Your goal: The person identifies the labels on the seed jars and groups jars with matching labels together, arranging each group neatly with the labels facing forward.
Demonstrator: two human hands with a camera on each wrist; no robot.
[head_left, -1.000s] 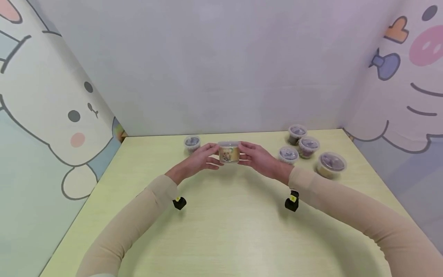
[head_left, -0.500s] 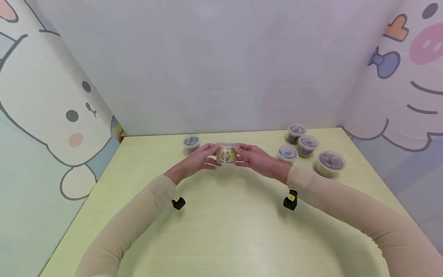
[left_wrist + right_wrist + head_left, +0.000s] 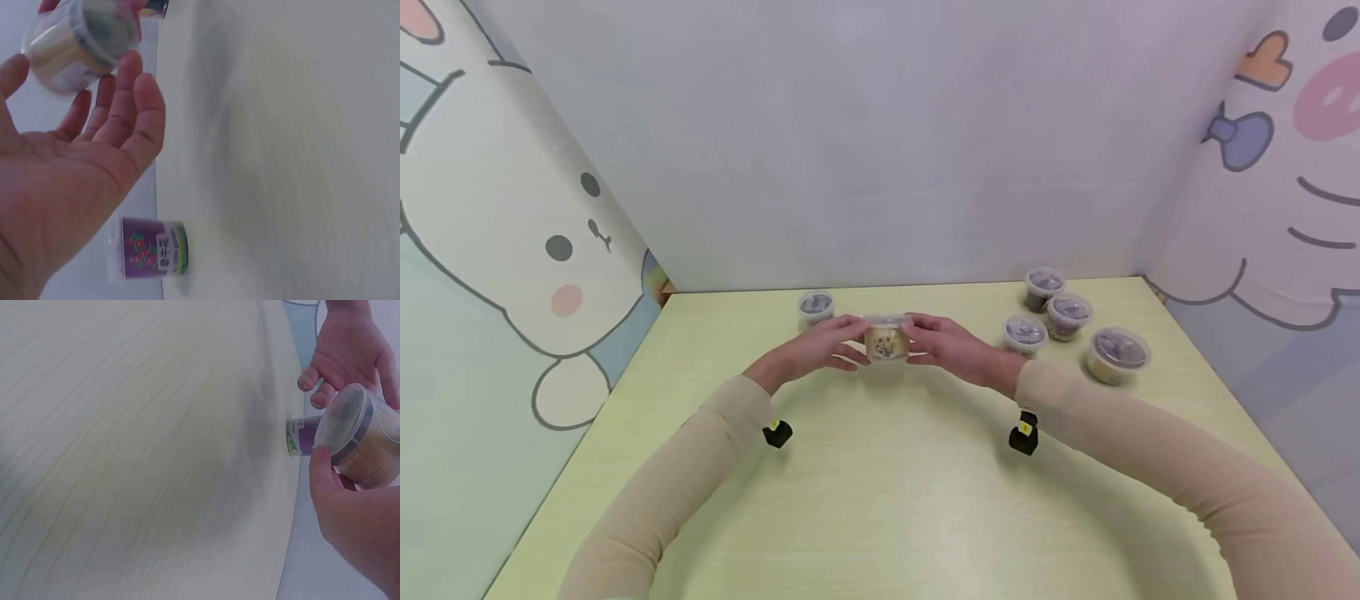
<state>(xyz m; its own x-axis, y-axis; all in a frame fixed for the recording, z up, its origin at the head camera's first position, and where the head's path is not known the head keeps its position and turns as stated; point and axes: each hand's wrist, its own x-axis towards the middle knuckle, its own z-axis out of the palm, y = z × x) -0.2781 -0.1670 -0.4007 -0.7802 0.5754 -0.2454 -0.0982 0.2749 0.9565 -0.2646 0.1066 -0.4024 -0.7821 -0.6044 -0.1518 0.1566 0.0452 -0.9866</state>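
Observation:
A small clear plastic tub (image 3: pixel 887 340) with a transparent lid, yellowish inside and printed on its side, is held up over the table between both hands. My left hand (image 3: pixel 820 346) holds its left side with thumb and fingertips, the lower fingers hanging loose beneath. From the right, my right hand (image 3: pixel 951 348) grips it; in the right wrist view the thumb lies on the rim of the lid (image 3: pixel 344 422). The tub tilts in both wrist views. Behind the left hand stands another lidded tub (image 3: pixel 816 307), whose purple label (image 3: pixel 150 249) shows in the left wrist view.
Several lidded tubs stand at the back right of the pale table (image 3: pixel 895 500), including a wider yellowish one (image 3: pixel 1117 356) and a dark one (image 3: pixel 1043 287). A white cloth wall (image 3: pixel 880 150) rises behind the table, with cartoon-printed panels on both sides.
The held tub has turned so that a different part of its print faces me. Both hands have shifted slightly left and down with it. The standing tubs have stayed put.

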